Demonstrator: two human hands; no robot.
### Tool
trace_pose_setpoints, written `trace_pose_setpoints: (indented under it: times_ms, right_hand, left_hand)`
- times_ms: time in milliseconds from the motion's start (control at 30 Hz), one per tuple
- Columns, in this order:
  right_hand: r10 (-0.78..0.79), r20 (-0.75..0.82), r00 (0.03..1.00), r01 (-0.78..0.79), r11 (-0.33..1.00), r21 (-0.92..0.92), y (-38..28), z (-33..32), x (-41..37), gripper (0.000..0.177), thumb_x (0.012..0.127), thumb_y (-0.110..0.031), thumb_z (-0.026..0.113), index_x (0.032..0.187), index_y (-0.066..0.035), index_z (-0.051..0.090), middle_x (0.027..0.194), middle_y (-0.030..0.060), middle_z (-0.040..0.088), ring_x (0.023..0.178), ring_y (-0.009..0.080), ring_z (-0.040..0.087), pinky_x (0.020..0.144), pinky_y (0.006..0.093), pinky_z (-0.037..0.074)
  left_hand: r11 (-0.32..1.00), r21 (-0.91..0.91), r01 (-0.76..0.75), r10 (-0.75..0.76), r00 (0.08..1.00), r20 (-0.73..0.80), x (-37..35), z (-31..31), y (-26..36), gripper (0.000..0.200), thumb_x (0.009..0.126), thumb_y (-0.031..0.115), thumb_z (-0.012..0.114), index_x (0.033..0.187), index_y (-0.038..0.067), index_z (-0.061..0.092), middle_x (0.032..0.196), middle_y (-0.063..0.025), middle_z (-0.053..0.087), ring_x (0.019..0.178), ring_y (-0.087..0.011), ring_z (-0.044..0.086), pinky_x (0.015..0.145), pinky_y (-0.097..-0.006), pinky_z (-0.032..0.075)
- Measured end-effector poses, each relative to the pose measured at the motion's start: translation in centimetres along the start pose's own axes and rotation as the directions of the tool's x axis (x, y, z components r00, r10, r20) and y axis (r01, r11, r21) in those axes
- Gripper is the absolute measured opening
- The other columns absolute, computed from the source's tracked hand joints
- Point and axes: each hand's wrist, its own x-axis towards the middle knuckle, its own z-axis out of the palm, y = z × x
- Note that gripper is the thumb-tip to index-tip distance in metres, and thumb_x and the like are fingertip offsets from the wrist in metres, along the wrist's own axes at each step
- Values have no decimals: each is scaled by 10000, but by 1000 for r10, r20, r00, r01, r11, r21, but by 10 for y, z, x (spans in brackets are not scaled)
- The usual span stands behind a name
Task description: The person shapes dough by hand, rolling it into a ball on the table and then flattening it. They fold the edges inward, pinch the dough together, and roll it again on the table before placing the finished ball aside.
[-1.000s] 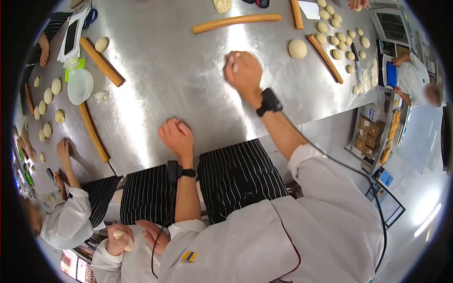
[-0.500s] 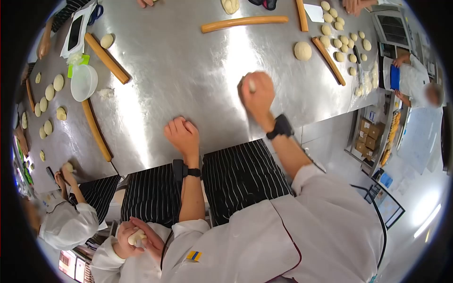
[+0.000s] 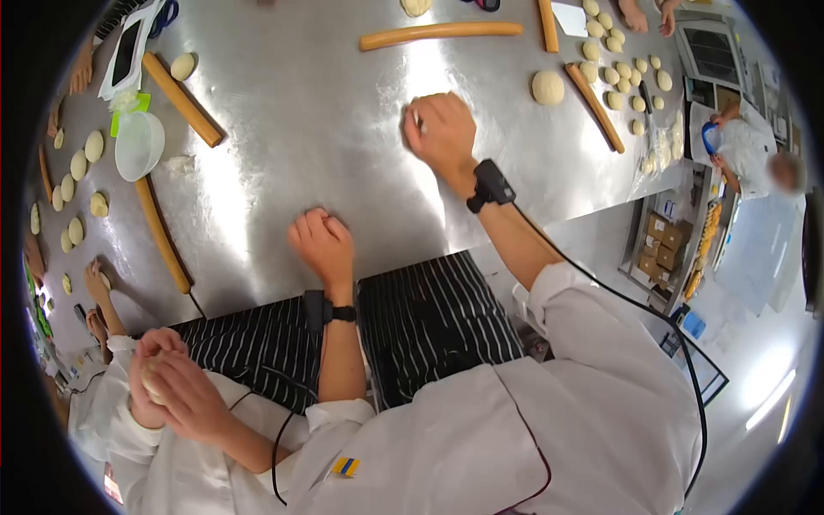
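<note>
In the head view, the right hand (image 3: 442,129) is far out over the shiny metal desk (image 3: 300,120); its fingers are curled tight around a small dough piece (image 3: 415,118), and only a little white bit peeks out by the fingertips; the hand presses that piece down on the bare desk, near the middle. The left hand (image 3: 323,245) rests close to the near edge of the desk; its fingers are folded into a fist, and I see nothing inside it. The dough piece looks soft and very light; I think it will squash and change shape if it is squeezed hard, and it may stick a bit to skin or metal; so a loose hold is best, with the palm cupped over the top and the fingertips round its sides. A big dough ball (image 3: 548,87) sits to the right of the hand, well apart from it, just beside a wooden rolling pin (image 3: 594,106); many little dough balls (image 3: 620,70) lie past that pin. A long rolling pin (image 3: 439,34) lies across the far side of the desk. A clear bowl (image 3: 140,143) stands far off to the left. Down in the left corner, a co-worker's hands (image 3: 184,395) are cupped round a dough ball (image 3: 153,379).
</note>
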Motion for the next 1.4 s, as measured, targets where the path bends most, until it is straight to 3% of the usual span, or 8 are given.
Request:
trace_pose_setpoints:
  times_ms: [100,500,600,867,1067,1200,1267,1400]
  right_hand:
    - [-44,-43,998,33,970,-242,38,-13,-27,83,808,-38,755,856,-68,694,865,106,701,821,331,667,757,424,554]
    - [355,-166,920,-375,921,-108,-9,-40,-57,92,810,-99,786,859,-78,710,930,108,723,868,351,681,762,438,566]
    - [106,2,994,-104,985,-134,-21,-19,-44,101,797,-87,793,811,-98,693,878,86,717,850,310,695,744,424,565]
    - [280,-115,953,-295,946,-137,-17,-50,-87,121,799,-90,809,901,-85,744,927,84,755,862,297,711,781,397,584]
    - [30,-52,998,-28,999,44,17,-25,-21,75,787,-81,771,837,-90,717,918,75,733,875,303,713,767,411,585]
    - [312,-93,946,-308,950,58,-17,-66,-87,117,781,-74,803,867,-72,723,934,85,726,903,316,700,792,388,580]
    - [74,-24,997,-75,997,-34,-32,-47,-100,111,791,-69,796,869,-81,719,938,84,725,904,316,700,829,396,576]
    - [229,-107,968,-228,973,16,7,-37,-51,84,810,-81,781,830,-79,699,929,95,727,898,303,708,800,419,574]
  left_hand:
    - [1000,-3,4,-4,1000,-6,-2,-7,-4,89,858,22,600,909,78,646,914,-78,629,877,-321,557,811,-457,461]
    - [1000,23,-12,13,1000,-13,-2,0,-6,63,873,40,592,890,81,636,891,-81,607,891,-322,555,821,-458,460]
    - [1000,-6,2,-2,1000,-1,-5,0,-2,65,873,36,589,890,80,633,879,-84,599,881,-330,552,823,-471,460]
    - [1000,9,14,-14,999,-29,-6,2,-5,92,868,23,574,892,87,635,878,-84,607,870,-334,550,818,-469,462]
    - [999,25,20,-19,999,-36,-9,3,-8,90,871,27,573,890,93,632,880,-77,606,869,-326,549,820,-459,459]
    - [1000,16,1,0,998,-61,-9,6,-8,86,875,34,576,896,93,636,884,-72,614,863,-321,545,822,-454,455]
    - [999,45,-28,30,999,-43,-9,4,-6,86,878,35,577,903,89,640,886,-68,619,864,-316,539,826,-450,453]
    - [999,-14,-34,34,999,-28,-17,-3,-2,101,914,36,554,917,60,652,887,-97,637,876,-342,545,829,-465,454]
